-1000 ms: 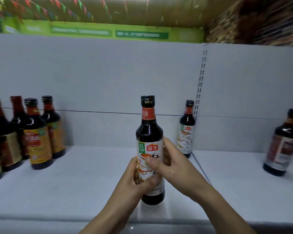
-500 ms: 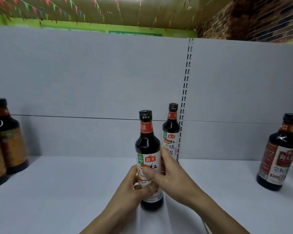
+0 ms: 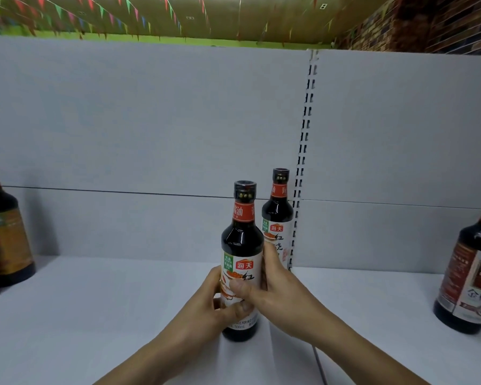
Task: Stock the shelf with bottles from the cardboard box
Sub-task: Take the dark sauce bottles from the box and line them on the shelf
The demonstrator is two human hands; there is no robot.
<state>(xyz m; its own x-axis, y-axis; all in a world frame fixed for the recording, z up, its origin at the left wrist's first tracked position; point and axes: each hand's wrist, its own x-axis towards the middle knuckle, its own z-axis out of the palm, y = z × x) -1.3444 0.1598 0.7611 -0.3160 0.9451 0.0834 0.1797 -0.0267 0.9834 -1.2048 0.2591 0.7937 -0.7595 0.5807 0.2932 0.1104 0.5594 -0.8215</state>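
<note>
White shelf board (image 3: 95, 315) runs under a pale grey back panel (image 3: 150, 120). Upright on it stands a dark glass sauce bottle with a red neck band (image 3: 242, 245), gripped around its label by left hand (image 3: 206, 309) and right hand (image 3: 278, 295), thumbs in front.

White shelf stocked with dark sauce bottles.
The shelf (image 3: 95, 315) carried a front bottle (image 3: 242, 245) upright near its middle, a matching bottle (image 3: 278, 212) just behind it by the back panel (image 3: 150, 134), dark bottles (image 3: 6, 234) at the left edge and a brown-labelled bottle (image 3: 467, 276) at the right.
</note>
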